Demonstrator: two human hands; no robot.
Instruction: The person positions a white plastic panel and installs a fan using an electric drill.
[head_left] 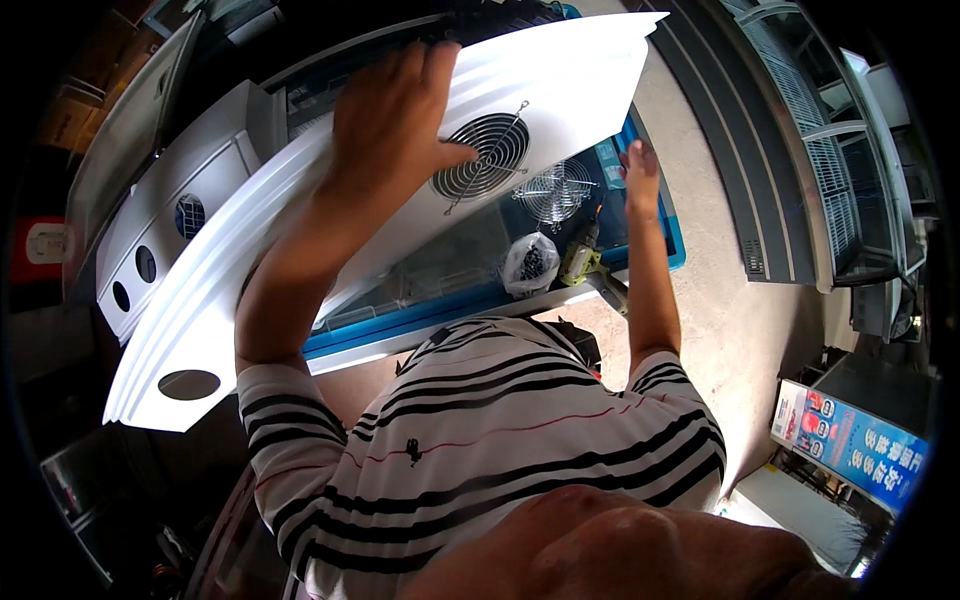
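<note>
A long white moulded panel (590,75) stands tilted across a glass surface with a blue rim (655,245). My left hand (390,120) grips its far edge, fingers bent over the edge and thumb at a round black fan guard (485,155) mounted on the panel. The panel has a bare round hole (189,385) near its left end. To the right, my right hand (640,175) is raised beside the blue rim, fingers apart and nothing visible in them. Between the hands lies a shiny metal fan guard (555,190), with a clear bag of small dark parts (530,265) nearer me.
A yellow-green power tool (582,255) lies beside the bag. Another white panel with round holes (165,240) stands at the left. Dark grey ribbed panels (745,150) and wire-shelved racks (815,150) line the right. A blue printed carton (850,440) sits at lower right.
</note>
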